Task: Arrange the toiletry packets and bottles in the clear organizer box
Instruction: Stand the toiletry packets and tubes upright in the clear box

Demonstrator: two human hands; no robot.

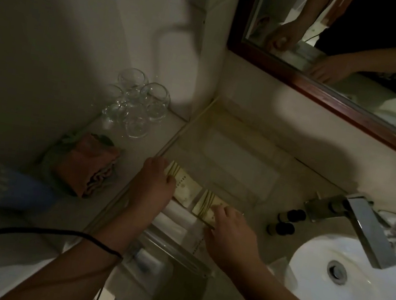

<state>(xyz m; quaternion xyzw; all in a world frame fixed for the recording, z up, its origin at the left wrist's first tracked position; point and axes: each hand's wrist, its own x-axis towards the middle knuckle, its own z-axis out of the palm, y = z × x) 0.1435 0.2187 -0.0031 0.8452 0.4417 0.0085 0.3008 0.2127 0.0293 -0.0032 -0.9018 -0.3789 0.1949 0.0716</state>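
The clear organizer box (219, 137) lies on the counter in the corner under the mirror. Two cream toiletry packets with gold stripes lie side by side at its near end. My left hand (153, 181) rests on the left packet (184, 189), fingers curled over its edge. My right hand (228, 229) presses its fingertips on the right packet (205, 203). Flat white packets (173, 219) lie below them, between my wrists. Small dark-capped bottles (286, 221) stand on the counter to the right of the box, beside the faucet.
Several upturned glasses (135, 104) stand on the left ledge, with a folded pinkish cloth (87, 164) in front of them. A chrome faucet (360, 225) overhangs the white sink (351, 288) at right. A black cable (25, 234) crosses my left wrist. A wood-framed mirror (329, 92) hangs above.
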